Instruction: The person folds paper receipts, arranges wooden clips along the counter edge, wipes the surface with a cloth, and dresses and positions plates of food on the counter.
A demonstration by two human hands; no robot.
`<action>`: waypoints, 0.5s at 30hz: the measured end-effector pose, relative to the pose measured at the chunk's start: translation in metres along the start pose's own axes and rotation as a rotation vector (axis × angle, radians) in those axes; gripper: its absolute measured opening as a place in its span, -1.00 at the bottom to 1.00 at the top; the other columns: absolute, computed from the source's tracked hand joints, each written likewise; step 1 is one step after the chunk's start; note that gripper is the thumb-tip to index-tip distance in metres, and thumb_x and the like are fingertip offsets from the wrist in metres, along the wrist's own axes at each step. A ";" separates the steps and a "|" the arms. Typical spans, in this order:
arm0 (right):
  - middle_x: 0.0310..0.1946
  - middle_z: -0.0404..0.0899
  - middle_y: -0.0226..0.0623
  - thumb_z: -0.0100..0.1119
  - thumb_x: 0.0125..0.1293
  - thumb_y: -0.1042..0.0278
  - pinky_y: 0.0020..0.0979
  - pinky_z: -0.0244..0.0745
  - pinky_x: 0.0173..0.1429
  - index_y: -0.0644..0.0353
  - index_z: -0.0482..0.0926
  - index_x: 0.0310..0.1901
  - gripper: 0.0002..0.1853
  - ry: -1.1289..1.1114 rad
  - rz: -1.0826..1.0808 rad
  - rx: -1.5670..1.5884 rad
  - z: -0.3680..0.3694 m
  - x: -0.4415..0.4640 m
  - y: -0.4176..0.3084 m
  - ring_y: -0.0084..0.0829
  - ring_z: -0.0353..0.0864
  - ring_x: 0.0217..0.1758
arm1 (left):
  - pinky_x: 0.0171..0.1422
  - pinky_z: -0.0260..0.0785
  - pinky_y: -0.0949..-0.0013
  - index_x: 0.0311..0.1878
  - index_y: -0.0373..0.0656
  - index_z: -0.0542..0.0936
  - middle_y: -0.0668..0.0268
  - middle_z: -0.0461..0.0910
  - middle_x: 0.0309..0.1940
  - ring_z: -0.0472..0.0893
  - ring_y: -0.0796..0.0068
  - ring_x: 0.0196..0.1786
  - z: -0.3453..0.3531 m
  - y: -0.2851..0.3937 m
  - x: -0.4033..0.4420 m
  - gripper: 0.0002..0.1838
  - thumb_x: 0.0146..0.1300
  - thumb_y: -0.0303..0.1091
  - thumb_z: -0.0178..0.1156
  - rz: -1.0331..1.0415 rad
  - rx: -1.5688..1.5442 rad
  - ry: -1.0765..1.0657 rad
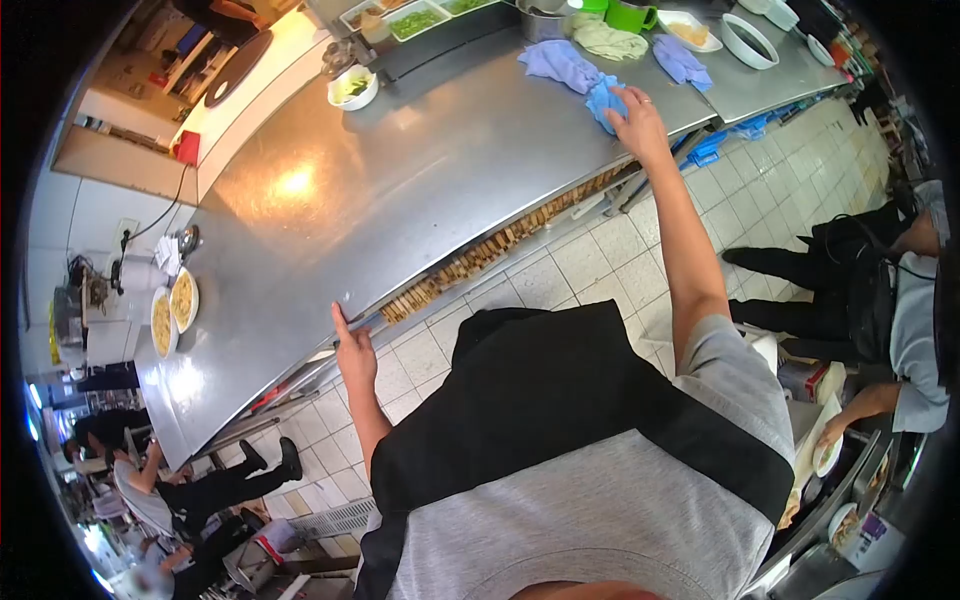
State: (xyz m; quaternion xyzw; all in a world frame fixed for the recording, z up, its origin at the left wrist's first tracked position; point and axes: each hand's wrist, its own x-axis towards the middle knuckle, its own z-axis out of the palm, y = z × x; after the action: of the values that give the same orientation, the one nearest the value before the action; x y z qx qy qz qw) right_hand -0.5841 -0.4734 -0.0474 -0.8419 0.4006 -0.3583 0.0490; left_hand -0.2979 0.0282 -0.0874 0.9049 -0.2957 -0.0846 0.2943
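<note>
My right hand (pixel 640 125) is at the back right of the steel counter (pixel 400 170), its fingers on a bright blue cloth (pixel 604 103). Close beside that cloth lies a crumpled lavender cloth (pixel 560 65), with a second lavender cloth (pixel 682 60) farther right. My left hand (pixel 356 352) rests at the counter's front edge, index finger stretched out along the top and holding nothing; the other fingers are partly hidden.
Two bowls of yellowish food (pixel 163 320) stand at the left end. A white bowl (pixel 353 89) sits near trays of chopped greens (pixel 418 20). At right are a green cup (pixel 630 15) and an oval bowl (pixel 750 42). Co-workers stand left and right (pixel 830 285).
</note>
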 end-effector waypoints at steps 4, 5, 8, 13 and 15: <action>-0.02 0.53 -0.02 0.21 0.13 0.33 -0.12 0.48 0.04 0.13 0.55 -0.06 -0.70 -0.223 -0.026 -0.199 0.022 -0.019 -0.008 -0.01 0.56 -0.04 | -0.14 0.46 0.31 0.33 -0.02 0.36 0.21 0.66 -0.44 0.66 0.37 -0.32 -0.027 0.016 0.015 -0.48 0.28 -0.49 -0.01 0.011 -0.061 0.032; -0.05 0.55 -0.04 0.22 0.10 0.36 -0.13 0.48 0.04 0.14 0.55 -0.09 -0.70 -0.320 -0.070 -0.154 0.025 -0.034 -0.025 -0.03 0.57 -0.05 | -0.17 0.46 0.33 0.30 -0.04 0.41 0.22 0.66 -0.45 0.66 0.40 -0.34 -0.032 0.015 0.021 -0.51 0.28 -0.47 -0.01 0.012 -0.091 0.055; -0.20 0.60 -0.17 0.26 0.07 0.47 -0.22 0.46 0.02 0.11 0.57 -0.12 -0.72 -1.164 -0.267 0.525 -0.034 -0.072 -0.137 -0.14 0.59 -0.11 | -0.26 0.45 0.36 0.26 -0.06 0.45 0.21 0.64 -0.48 0.61 0.45 -0.44 -0.036 0.018 0.063 -0.56 0.29 -0.42 0.03 0.102 -0.087 0.081; -0.13 0.58 -0.21 0.25 0.09 0.42 -0.28 0.44 0.02 0.11 0.57 -0.11 -0.72 -0.990 -0.093 0.662 -0.052 -0.023 -0.197 -0.20 0.55 -0.06 | -0.27 0.45 0.31 0.18 -0.07 0.51 0.14 0.60 -0.51 0.62 0.31 -0.45 -0.030 0.064 0.116 -0.61 0.28 -0.41 0.05 0.222 -0.111 -0.015; -0.07 0.56 -0.21 0.26 0.08 0.37 -0.26 0.43 0.06 0.08 0.58 -0.11 -0.72 -0.951 -0.151 0.649 -0.040 -0.012 -0.220 -0.18 0.54 -0.02 | -0.28 0.44 0.29 0.16 -0.07 0.53 0.11 0.58 -0.52 0.61 0.27 -0.46 -0.020 0.075 0.134 -0.63 0.27 -0.41 0.06 0.311 -0.179 -0.036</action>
State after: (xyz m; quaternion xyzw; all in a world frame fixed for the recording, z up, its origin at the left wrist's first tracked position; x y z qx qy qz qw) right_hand -0.4743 -0.3083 0.0566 -0.8783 0.1432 -0.0477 0.4536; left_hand -0.2191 -0.0897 -0.0245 0.8167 -0.4287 -0.0801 0.3779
